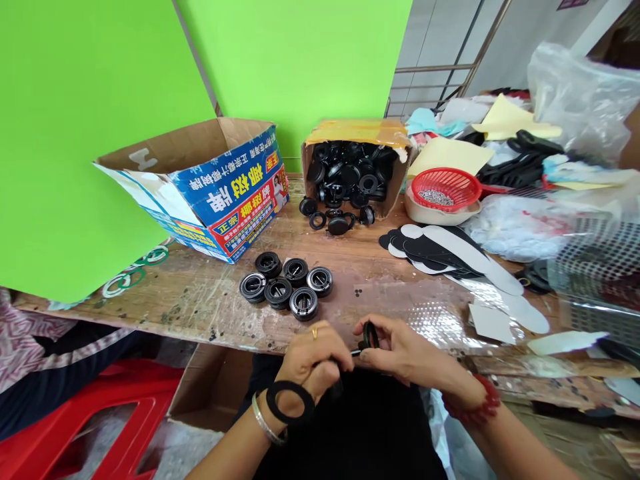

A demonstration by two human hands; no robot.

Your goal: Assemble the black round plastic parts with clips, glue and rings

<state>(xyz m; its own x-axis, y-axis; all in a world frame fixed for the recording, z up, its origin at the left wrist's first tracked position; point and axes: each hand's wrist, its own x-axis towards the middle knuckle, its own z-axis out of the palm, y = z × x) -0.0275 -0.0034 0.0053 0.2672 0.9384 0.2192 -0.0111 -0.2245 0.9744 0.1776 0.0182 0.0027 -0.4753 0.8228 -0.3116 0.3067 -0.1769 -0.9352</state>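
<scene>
Disc [369, 335], black and rimmed, stands on edge in the right grip [397, 347], whose thumb and fingers we see clamped on it, above the near border of the counter [190, 293]. We take as the ruling relation the line between the two hands: the left grip [315, 357], closed around a dark-handled tool [338, 383], lies just left of the disc and a little nearer the body, and the slim metal shaft [356, 353] runs from it rightward and slightly away toward the disc. Whether the tip touches we cannot tell, as the fingers crowd it. At the left wrist we note a flat black ring [307, 403], near a silver bracelet [267, 423]; whether the ring encircles the wrist or rests against it is unclear. Beyond the hands, six round black pieces [278, 292] lie flat in a cluster, nearer the left grip than the right; farther off, a cardboard box [357, 127] lies with its opening toward us, black parts [347, 177] spilling onto the counter.
</scene>
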